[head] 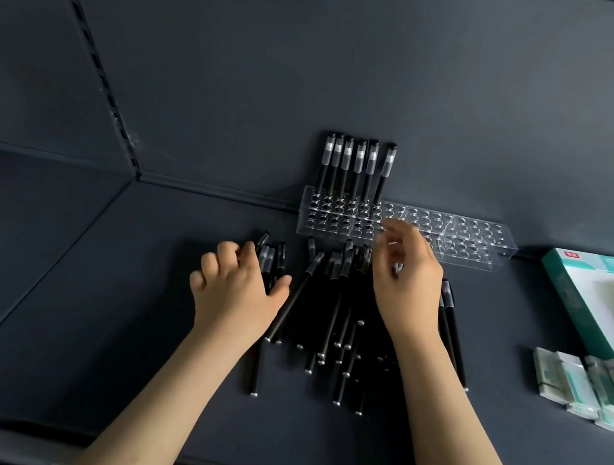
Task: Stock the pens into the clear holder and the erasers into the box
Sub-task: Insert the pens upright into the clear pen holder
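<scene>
L hand point(239, 286) fingers grip pens point(269, 262) at left edge of pile point(330, 307); R hand point(407, 283) fingers loose over clear holder point(468, 238) front edge.

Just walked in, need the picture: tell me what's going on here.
A person is stocking a shelf. Six standing pens sit in the clear holder; a pile of pens lies before it. The left hand grips a few pens; the right hand hovers, blurred, over the pile. The erasers lie beside the box.

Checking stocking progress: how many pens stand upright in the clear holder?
6 pens, side by side in the back row at the left end of the clear holder; none appear hidden.
</scene>
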`<action>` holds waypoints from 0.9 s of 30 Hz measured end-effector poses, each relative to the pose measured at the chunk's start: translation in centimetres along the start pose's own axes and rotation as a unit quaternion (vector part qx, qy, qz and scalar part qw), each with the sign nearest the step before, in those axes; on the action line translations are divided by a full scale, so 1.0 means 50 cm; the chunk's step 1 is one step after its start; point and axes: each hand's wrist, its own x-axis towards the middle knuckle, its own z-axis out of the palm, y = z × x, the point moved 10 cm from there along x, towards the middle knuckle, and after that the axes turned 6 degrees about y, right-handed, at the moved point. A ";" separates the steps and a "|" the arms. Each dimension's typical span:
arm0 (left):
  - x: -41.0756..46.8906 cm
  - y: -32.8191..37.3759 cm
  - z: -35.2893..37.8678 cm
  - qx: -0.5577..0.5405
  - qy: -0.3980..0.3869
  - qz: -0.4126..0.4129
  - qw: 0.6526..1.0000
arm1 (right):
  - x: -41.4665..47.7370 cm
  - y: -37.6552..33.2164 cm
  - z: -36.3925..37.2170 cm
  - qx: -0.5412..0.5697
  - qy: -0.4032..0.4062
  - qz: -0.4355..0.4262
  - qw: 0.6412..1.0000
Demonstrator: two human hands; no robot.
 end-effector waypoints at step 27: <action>-0.004 0.006 -0.010 -0.085 0.016 -0.002 0.996 | 0.004 -0.003 0.005 -0.010 -0.005 -0.008 1.000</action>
